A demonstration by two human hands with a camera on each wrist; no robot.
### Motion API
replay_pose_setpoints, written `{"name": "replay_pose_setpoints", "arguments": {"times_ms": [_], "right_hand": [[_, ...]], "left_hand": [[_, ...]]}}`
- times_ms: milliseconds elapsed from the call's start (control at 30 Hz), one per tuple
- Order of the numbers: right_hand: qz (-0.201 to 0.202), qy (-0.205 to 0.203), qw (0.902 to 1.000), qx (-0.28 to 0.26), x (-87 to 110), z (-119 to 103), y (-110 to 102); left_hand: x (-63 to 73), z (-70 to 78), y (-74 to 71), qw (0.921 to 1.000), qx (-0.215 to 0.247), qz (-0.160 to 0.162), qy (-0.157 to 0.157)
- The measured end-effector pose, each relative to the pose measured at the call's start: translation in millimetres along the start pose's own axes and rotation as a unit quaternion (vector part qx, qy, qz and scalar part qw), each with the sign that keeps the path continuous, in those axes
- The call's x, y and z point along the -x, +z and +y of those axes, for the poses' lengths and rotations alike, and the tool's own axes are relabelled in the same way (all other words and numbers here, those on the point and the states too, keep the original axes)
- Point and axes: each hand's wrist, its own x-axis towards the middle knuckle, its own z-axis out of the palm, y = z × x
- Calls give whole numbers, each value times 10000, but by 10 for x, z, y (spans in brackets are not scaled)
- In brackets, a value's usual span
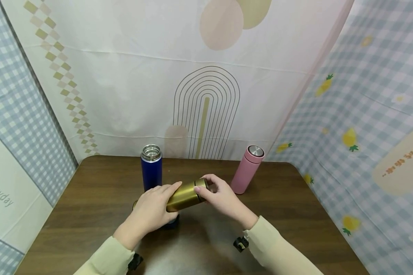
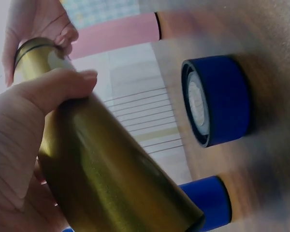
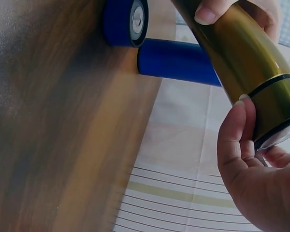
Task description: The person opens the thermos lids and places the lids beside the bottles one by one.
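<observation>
**At the wooden table (image 1: 289, 206), work partly done**

Patterned cloth (image 1: 130, 88) hung behind the table and up both sides. Through the head camera I saw the gold bottle (image 1: 186, 196) raised and tilted over the tabletop. The left hand (image 1: 149, 212) was wrapped round its body, while the right hand (image 1: 227, 198) grasped it by the cap (image 1: 201, 183). Behind them the blue bottle (image 1: 152, 172) stood with its steel neck bare; the pink bottle (image 1: 244, 173), off to the right, had its top on. I judged one bottle opened, the gold one in hand and the pink one untouched.

The left wrist camera gave me what the head view mostly hid behind the left hand: a blue lid (image 2: 227, 99), upside down on the wood, threads showing. That view cut off the blue bottle's neck.

From the right wrist I got the closest look at the cap: fingertips sat by its dark seam, which looked closed. I couldn't tell whether it had been loosened. The pink bottle didn't appear there.
</observation>
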Motion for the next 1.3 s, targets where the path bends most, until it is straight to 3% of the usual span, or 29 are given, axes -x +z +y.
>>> {"name": "replay_pose_setpoints", "arguments": {"times_ms": [233,433,600,700,867,1033,1300], "right_hand": [[-111,-99,9995,-288,-89,359,27],[-159,-206,9990,-351,-92,423,26],[-199,-861,9957,284,-76,417,17],[-215,-1137,9913,631,-78,384,18],[-236,-941,9928,700,-58,276,19],[-251,-668,9965,427,0,101,13],[-94,-265,9985,464,-65,312,10]], "left_hand": [[-3,-12,-41,9999,-94,-76,116],[-4,-33,-42,9997,-81,-191,107],[9,-71,-29,9956,531,-745,-199],[27,-95,-18,9924,795,-868,-366],[39,-111,-1,9970,545,-508,-194],[49,-109,-6,9987,419,-238,-174],[63,-102,-33,9992,369,-131,-120]]}}
